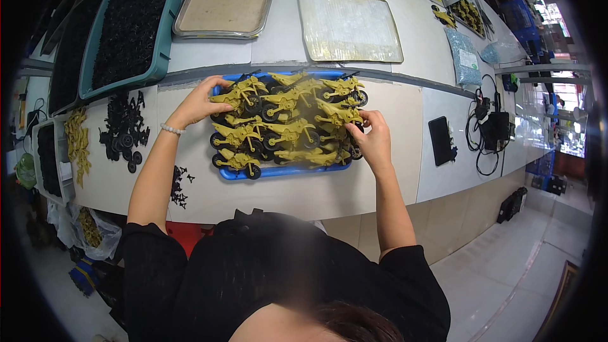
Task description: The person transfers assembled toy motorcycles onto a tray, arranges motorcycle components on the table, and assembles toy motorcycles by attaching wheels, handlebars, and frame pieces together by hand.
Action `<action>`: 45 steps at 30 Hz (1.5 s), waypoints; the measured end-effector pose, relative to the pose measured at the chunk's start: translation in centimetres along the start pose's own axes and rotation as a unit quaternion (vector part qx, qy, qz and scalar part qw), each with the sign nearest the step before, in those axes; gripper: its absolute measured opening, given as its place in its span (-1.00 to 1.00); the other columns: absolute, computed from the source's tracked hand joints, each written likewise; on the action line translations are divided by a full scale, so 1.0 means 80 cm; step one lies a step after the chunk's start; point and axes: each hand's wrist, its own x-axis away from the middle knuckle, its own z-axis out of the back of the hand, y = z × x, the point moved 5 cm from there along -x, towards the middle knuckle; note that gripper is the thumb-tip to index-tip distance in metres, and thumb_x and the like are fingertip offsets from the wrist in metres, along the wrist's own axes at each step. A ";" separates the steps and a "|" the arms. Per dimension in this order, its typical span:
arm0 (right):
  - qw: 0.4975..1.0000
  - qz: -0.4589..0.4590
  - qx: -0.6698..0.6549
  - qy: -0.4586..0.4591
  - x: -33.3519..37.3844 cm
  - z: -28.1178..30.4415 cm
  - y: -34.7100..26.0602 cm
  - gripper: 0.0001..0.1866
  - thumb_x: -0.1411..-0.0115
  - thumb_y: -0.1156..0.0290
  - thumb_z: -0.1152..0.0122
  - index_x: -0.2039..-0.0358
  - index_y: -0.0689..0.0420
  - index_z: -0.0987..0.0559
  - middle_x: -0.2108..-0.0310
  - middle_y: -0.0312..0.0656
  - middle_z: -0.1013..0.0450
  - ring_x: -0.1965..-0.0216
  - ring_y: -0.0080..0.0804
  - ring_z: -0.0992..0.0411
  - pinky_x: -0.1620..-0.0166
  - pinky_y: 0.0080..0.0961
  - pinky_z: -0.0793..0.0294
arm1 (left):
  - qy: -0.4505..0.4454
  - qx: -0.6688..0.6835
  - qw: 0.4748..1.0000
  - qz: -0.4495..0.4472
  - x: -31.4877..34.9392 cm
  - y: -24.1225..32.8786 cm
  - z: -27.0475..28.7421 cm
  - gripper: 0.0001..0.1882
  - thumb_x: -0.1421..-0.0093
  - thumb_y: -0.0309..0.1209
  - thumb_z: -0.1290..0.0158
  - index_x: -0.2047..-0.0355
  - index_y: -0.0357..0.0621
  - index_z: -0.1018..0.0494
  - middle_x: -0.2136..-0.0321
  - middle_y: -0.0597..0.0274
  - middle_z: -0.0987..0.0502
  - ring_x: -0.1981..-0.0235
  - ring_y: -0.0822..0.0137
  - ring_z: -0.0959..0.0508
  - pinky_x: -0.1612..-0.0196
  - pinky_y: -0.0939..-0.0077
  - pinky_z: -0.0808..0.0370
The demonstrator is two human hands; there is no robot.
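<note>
A blue tray [288, 171] holds several yellow toy motorcycles [288, 134] with black wheels and handlebars, stacked close together. My left hand [201, 102] is at the tray's far left corner, its thumb and fingers around the rear of a toy motorcycle [240, 93]. On the right side, my right hand [375, 141] grips the end of another toy motorcycle [337, 114] between thumb and fingers, on top of the pile. A blurred smear covers part of the middle toys.
Left of the tray lie loose yellow parts [77, 142], black wheels and parts [125, 130], and small black pieces [180, 187]. Beyond stand a teal bin [166, 44] of black parts and two shallow trays [221, 28] [351, 28]. A phone [439, 141] and cables [472, 136] lie right.
</note>
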 end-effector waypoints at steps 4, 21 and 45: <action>0.998 0.003 0.054 -0.011 0.000 0.002 -0.004 -0.61 0.10 0.33 -0.41 0.25 0.23 -0.58 0.39 -0.16 -0.43 0.41 -0.38 -0.36 0.32 -0.50 -0.40 | 0.079 0.053 0.995 0.010 0.025 -0.008 -0.003 -0.44 0.02 -0.23 -0.28 0.03 -0.14 -0.37 -0.02 0.10 -0.37 -0.08 0.16 -0.34 -0.17 0.31 -0.23; 0.973 -0.170 0.101 0.120 -0.319 0.006 0.256 -0.46 -0.07 0.07 -0.21 0.10 0.28 -0.50 0.12 0.12 -0.46 0.07 0.00 -0.44 0.00 -0.25 -0.39 | 0.104 0.529 0.770 0.340 0.208 -0.062 -0.189 -0.77 -0.30 -0.47 0.17 0.04 -0.18 -0.23 0.24 0.11 -0.47 0.31 0.28 -0.59 0.30 0.56 -0.54; 0.846 -0.101 -0.342 0.398 -0.029 0.283 0.323 -0.62 -0.31 0.36 0.06 -0.04 0.35 -0.33 0.10 -0.10 -0.41 0.14 -0.42 -0.40 0.03 -0.51 -0.37 | 0.178 0.646 0.706 0.230 -0.018 0.080 -0.246 -0.74 -0.24 -0.70 0.27 0.06 -0.31 -0.13 0.11 -0.12 -0.38 0.15 -0.02 -0.53 0.13 0.12 -0.60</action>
